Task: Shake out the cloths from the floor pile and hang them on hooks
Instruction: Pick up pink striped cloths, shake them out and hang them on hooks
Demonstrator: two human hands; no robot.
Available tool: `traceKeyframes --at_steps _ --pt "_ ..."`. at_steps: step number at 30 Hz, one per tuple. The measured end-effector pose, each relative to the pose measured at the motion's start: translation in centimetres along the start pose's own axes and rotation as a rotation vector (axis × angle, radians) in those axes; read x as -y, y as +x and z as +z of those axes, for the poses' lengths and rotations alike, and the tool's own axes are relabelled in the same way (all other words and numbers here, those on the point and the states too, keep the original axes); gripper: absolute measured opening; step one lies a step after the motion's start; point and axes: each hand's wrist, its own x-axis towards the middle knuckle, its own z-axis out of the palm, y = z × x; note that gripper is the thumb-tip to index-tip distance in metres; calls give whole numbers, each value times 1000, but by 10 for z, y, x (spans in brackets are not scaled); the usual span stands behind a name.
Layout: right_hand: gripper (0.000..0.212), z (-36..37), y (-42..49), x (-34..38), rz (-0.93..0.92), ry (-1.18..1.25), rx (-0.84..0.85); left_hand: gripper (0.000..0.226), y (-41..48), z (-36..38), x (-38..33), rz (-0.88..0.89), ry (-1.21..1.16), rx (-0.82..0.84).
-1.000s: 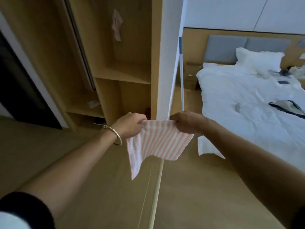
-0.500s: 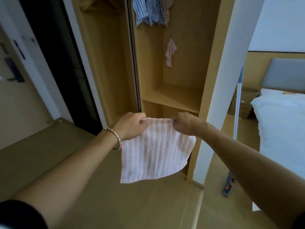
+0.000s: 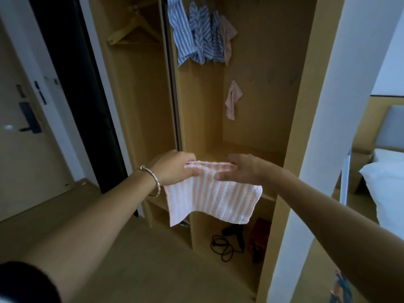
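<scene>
A pink-and-white striped cloth [image 3: 213,197] hangs spread in front of an open wooden wardrobe [image 3: 262,88]. My left hand [image 3: 175,169] pinches its top left edge, thumb on the near side. My right hand [image 3: 242,169] holds the top right edge, thumb laid across the cloth. Inside the wardrobe, another pink striped cloth [image 3: 232,100] hangs from a hook on the back panel. Several blue striped cloths [image 3: 196,36] and a pink one [image 3: 228,38] hang higher up. The floor pile is out of view.
A wooden hanger [image 3: 133,33] hangs in the left wardrobe section behind a sliding door rail [image 3: 172,84]. A black cable [image 3: 222,248] and dark items lie on the wardrobe bottom. A white wall edge [image 3: 317,149] stands at right, a bed [image 3: 384,189] beyond it.
My view has swung left and up from the bed toward the wardrobe. Both hands have kept the cloth's top edge and now hold it closer to the wardrobe opening.
</scene>
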Motion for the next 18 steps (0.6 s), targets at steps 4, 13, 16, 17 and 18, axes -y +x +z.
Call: traceKeyframes --at_steps 4,13,16,17,18 --pt "37 -7 40 -37 16 0 -47 42 54 16 9 17 -88 42" --pt "44 -23 147 -108 107 87 -109 46 187 49 40 96 -197 -21" --pt "30 -32 197 -126 99 87 -165 43 248 51 59 149 -201 -49" --pt "25 -38 214 -131 105 79 -176 42 271 49 66 165 -203 -49" --pt "22 -43 230 -135 113 68 -181 42 293 47 72 182 -204 -54"
